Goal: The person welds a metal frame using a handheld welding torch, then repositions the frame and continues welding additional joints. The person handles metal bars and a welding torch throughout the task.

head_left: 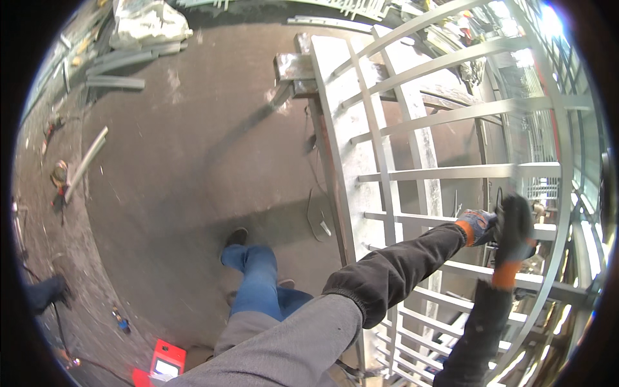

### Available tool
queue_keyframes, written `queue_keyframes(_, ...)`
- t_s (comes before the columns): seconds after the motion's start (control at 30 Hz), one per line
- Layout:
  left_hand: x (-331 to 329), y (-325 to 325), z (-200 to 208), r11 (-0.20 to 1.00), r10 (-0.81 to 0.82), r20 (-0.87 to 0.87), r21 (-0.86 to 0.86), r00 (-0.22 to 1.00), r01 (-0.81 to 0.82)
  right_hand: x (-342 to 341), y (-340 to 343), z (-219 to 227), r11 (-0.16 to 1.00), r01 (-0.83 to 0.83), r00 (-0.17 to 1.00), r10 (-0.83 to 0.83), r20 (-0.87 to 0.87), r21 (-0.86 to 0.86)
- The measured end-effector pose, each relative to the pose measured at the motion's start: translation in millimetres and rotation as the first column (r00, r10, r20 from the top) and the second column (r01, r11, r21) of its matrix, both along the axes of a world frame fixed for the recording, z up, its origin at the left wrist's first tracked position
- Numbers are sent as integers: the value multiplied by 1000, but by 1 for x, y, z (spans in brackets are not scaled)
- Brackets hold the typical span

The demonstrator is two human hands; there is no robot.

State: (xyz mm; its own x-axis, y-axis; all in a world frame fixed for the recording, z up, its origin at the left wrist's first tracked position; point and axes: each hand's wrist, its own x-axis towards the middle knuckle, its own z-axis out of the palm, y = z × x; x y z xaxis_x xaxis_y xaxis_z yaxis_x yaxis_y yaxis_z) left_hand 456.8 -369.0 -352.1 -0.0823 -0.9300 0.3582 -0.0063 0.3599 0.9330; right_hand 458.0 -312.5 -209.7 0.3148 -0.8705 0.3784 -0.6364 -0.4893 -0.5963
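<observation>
A light metal frame (459, 173) of parallel bars spans the right half of the head view. Over its bars, both gloved hands are close together near the frame's long curved-looking side rail (565, 138). My left hand (480, 227), in a grey glove with an orange cuff, is closed around something dark that I cannot make out. Just right of it, my right hand (514, 227) is smeared by motion, so its fingers cannot be read. A thin dark loop shows beside the hands, and a faint blurred streak rises above the right one.
Pale boards (345, 122) and a brown steel beam (303, 66) support the frame. A red box (169, 358) with a pale panel stands at lower left. Metal offcuts (116, 82) and a white sack (147, 24) lie at upper left. A thin cable (310, 213) trails on the floor.
</observation>
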Motion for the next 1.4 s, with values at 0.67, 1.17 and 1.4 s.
queue_keyframes(0.67, 40, 37, 34, 718, 649, -83, -262, 756, -645, -235, -69, 166, 899, -154, 902, -42, -430, -411)
queue_keyframes(1.17, 87, -67, 74, 838, 490, 16, -283, 871, -466, -282, -85, 192, 885, -63, 913, -134, -384, -461)
queue_keyframes(1.4, 93, -60, 73, 829, 514, 25, -270, 857, -490, -260, -67, 190, 930, -96, 901, -71, -428, -355)
